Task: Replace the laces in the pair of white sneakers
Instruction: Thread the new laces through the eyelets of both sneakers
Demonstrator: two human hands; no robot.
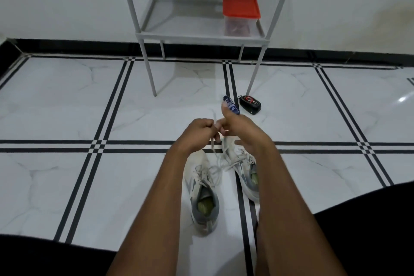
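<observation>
Two white sneakers with grey trim stand side by side on the tiled floor, toes pointing away from me: the left sneaker (202, 188) and the right sneaker (243, 167), partly hidden by my right forearm. A white lace (212, 143) runs up from the shoes into my hands. My left hand (197, 132) is curled and pinches the lace above the toes. My right hand (235, 125) is next to it, fingers curled toward the lace, thumb raised. Loose lace strands lie across both tongues.
A small blue packet (230, 105) and a black case with a red top (250, 103) lie on the floor beyond my hands. A white metal shelf (201, 34) stands at the wall, holding a red-lidded box (240, 10). My dark-clothed legs frame the lower corners.
</observation>
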